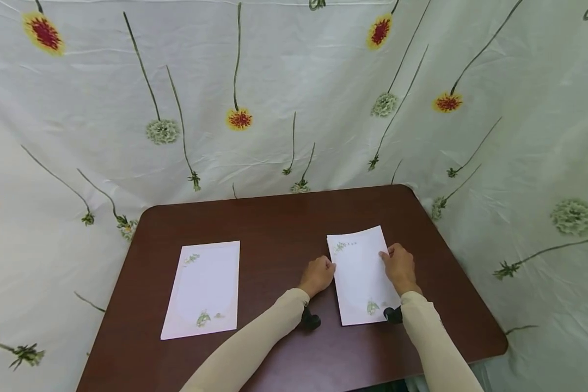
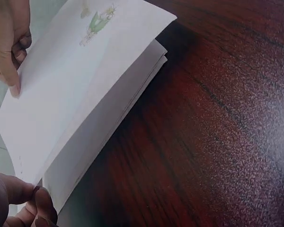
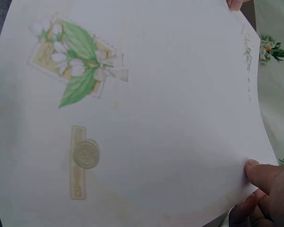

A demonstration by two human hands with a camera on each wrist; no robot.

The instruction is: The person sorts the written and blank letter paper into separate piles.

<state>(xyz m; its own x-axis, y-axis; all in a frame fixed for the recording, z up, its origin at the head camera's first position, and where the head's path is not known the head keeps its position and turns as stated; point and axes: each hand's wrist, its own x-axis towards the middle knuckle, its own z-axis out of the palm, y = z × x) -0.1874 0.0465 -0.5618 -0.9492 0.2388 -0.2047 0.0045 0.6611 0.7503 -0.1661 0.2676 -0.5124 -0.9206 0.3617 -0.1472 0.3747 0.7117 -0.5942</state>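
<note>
On the right half of the table, a white sheet of stationery paper (image 1: 360, 277) with pale green flower prints is held by both hands. My left hand (image 1: 317, 276) pinches its left edge between thumb and fingers. At the opposite edge my right hand (image 1: 400, 268) grips it, thumb (image 3: 262, 175) on top and fingers curled beneath. In the left wrist view, the sheet's near side stands raised above more white paper (image 2: 132, 90), whose layers show along the edge. The right wrist view shows a printed white flower bouquet (image 3: 78, 61) and a round seal design (image 3: 86, 153).
Another white printed sheet (image 1: 201, 294) lies flat on the left half of the dark brown table (image 1: 274, 228). A pale flowered cloth (image 1: 294, 65) hangs behind and around the table. Black wrist devices (image 1: 310, 319) sit below both hands.
</note>
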